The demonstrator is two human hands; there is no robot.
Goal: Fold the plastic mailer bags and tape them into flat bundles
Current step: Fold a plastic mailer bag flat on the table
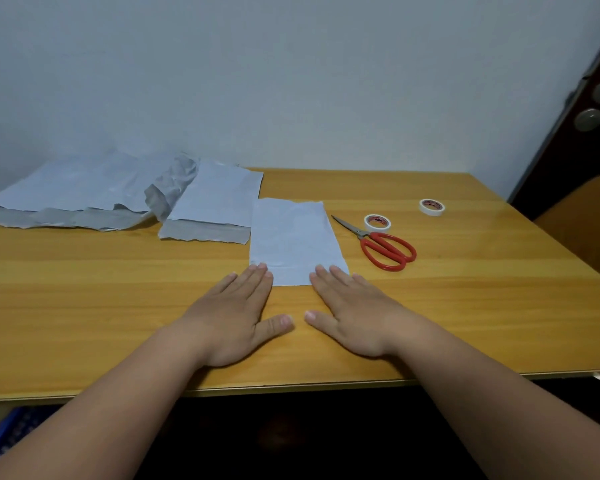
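A small pale blue mailer bag [295, 239] lies flat on the wooden table [118, 296], its long side running away from me. My left hand [236, 313] rests palm down, fingertips on the bag's near left corner. My right hand [350, 313] lies flat too, fingertips on the near right corner. Both hands hold nothing. A second mailer bag [215, 202] with a grey flap lies behind and to the left. A larger crumpled mailer bag [84, 192] spreads across the far left. Two white tape rolls [377, 222] [432, 206] sit to the right.
Red-handled scissors [385, 249] lie just right of the small bag, blades pointing away and left. A wall stands behind the table. A dark door with metal knobs [589, 119] is at the right. A blue crate [11, 434] shows below the table's left edge.
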